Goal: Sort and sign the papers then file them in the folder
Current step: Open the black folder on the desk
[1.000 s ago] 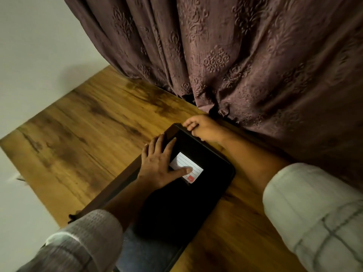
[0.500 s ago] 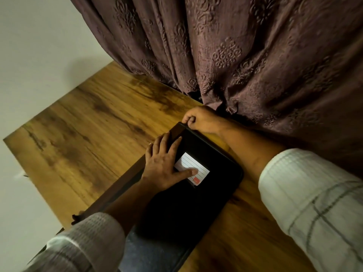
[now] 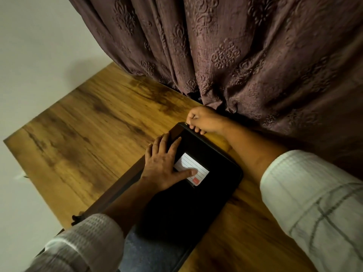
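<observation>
A curtain [image 3: 235, 55] bunches on the table [image 3: 88, 134] just behind our right hand [image 3: 204, 119], which pinches the black folder [image 3: 186, 209] at its far corner. Our left hand [image 3: 163, 163] lies spread on it, thumb on the ruled label [image 3: 193, 163], which we cannot read.

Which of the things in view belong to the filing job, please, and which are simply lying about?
Part of the job:
black folder, closed on the table
lined label on its cover
left hand, flat on the cover
right hand, gripping the folder's far corner

Just there:
wooden table
brown curtain
</observation>
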